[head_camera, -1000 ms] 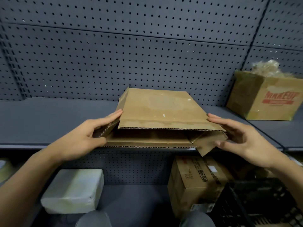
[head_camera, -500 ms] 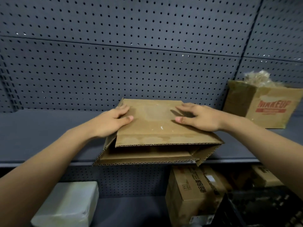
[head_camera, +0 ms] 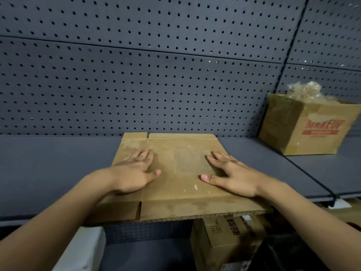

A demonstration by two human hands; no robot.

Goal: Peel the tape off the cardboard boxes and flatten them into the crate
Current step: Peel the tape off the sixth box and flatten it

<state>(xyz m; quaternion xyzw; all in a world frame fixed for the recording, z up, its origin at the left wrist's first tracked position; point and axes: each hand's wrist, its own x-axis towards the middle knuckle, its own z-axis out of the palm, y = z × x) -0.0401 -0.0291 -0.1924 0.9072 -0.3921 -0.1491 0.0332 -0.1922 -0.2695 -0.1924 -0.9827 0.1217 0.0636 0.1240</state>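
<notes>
**Box pressed flat on shelf**

Left hand point(head_camera: 134, 173) and right hand point(head_camera: 234, 177) lie palm-down on the box point(head_camera: 175, 194). Both grips are apart with fingers straight, probably to crush the folds. The box lies on the shelf point(head_camera: 48, 163), its front edge overhanging. Crate unclear.

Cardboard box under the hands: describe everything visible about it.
The cardboard box is brown corrugated board, pressed flat on the grey shelf, its near edge overhanging the shelf front. Flap slits show at near and far left. Its top is scuffed with white flecks. The left hand and right hand press on it, fingers straight.
</notes>
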